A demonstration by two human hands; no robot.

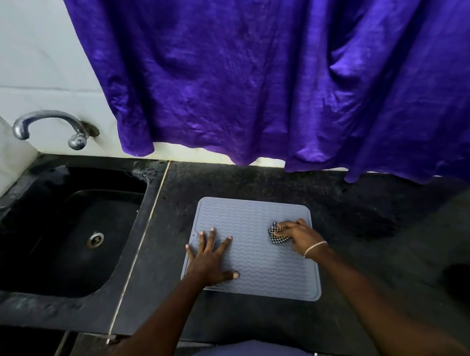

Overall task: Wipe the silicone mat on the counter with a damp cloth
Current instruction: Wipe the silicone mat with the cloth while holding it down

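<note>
A black sink [67, 225] is seen sunk into the dark counter [359, 235] at about nine o'clock, with a round metal drain [95, 239] in its basin and a curved chrome tap [50, 126] fixed to the white wall above it, at about ten o'clock. A pale seam is seen running down the counter just beside the sink's right wall. A grey silicone mat [265, 269] with a wavy ribbed surface is laid flat on the counter near the centre, slightly toward five o'clock. The left hand [208, 259] is pressed flat on the mat's lower left part, at the mat's own seven to eight o'clock, with the fingers spread wide apart and nothing gripped. A black-and-white checked cloth [276, 234] is held against the mat near its right edge, at the mat's two to three o'clock. The right hand [297, 233] is closed over this cloth, the fingers curled down onto it, and a silver bracelet [314, 247] is worn at that wrist. A purple curtain [259, 72] is hung across the wall from twelve to two o'clock, its hem reaching just to the back of the counter. A red object is glimpsed at the three o'clock edge, too cropped to be identified.
</note>
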